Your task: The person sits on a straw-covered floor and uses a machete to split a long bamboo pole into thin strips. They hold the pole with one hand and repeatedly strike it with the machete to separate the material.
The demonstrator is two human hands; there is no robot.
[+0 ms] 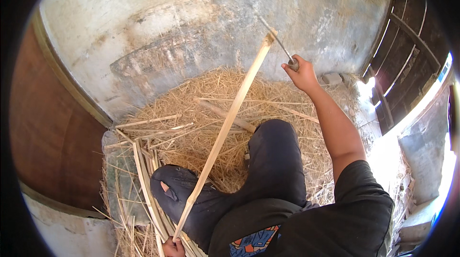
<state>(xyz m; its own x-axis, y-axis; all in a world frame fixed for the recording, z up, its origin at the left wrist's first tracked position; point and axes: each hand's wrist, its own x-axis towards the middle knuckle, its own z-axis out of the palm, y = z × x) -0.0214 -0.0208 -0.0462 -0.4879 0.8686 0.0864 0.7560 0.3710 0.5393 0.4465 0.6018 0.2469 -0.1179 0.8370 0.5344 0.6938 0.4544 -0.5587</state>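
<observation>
A long pale bamboo strip (pixel 225 130) slants up from lower left across my lap, its far end raised near the wall. My left hand (pixel 173 247), at the bottom edge, is closed round the strip's lower end. My right hand (pixel 302 72) is stretched out ahead to the right, fingers wrapped round the handle of a knife (pixel 280 42). Seen nearly edge-on, the thin blade points up and left and crosses the strip's far end; whether it bites into the strip I cannot tell.
Straw and shavings (pixel 215 89) cover the floor around my bent legs. Several split strips (pixel 148 192) lie beside my left knee, and a thicker stick (pixel 227 115) lies ahead. A stained wall (pixel 191 31) stands in front, a brown panel (pixel 52 122) left, dark wooden boards (pixel 407 41) right.
</observation>
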